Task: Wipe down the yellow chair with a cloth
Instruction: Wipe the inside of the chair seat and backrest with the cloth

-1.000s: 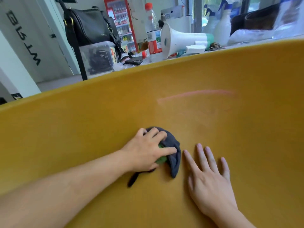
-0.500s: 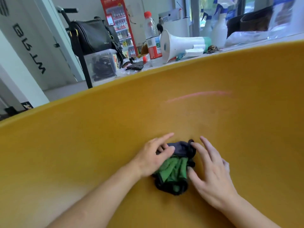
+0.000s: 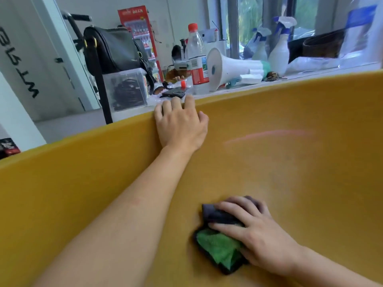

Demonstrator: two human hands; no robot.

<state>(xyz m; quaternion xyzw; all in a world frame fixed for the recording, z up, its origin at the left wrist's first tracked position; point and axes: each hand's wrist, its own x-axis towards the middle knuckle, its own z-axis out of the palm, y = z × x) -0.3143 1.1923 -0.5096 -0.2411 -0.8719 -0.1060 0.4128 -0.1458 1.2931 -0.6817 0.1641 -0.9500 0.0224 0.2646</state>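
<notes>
Fingers [image 3: 230, 208] of the right hand [image 3: 257, 239] lie spread and pressed flat over the cloth [image 3: 219, 249] — a bunched cloth, dark grey on top, green underneath, pinned against the inner surface of the yellow chair [image 3: 290, 172]. No pinch visible; the palm bears down on it. Left hand [image 3: 180, 125] reaches up the chair wall, forearm stretched across it, fingers hooked over the top rim, thumb on the inner face — clenched on the rim, holding nothing loose.

Chair surface shows a faint pinkish streak [image 3: 267, 134] to the right of the left hand, well above the cloth.

Beyond the rim, a bench [image 3: 128, 112] carries clutter: white megaphone [image 3: 228, 68] lying on its side, clear water bottle [image 3: 195, 56] with red cap upright just beside it, two spray bottles [image 3: 277, 48] near the window, clear plastic box [image 3: 126, 90], black shoulder bag [image 3: 112, 50] on top of the box.
</notes>
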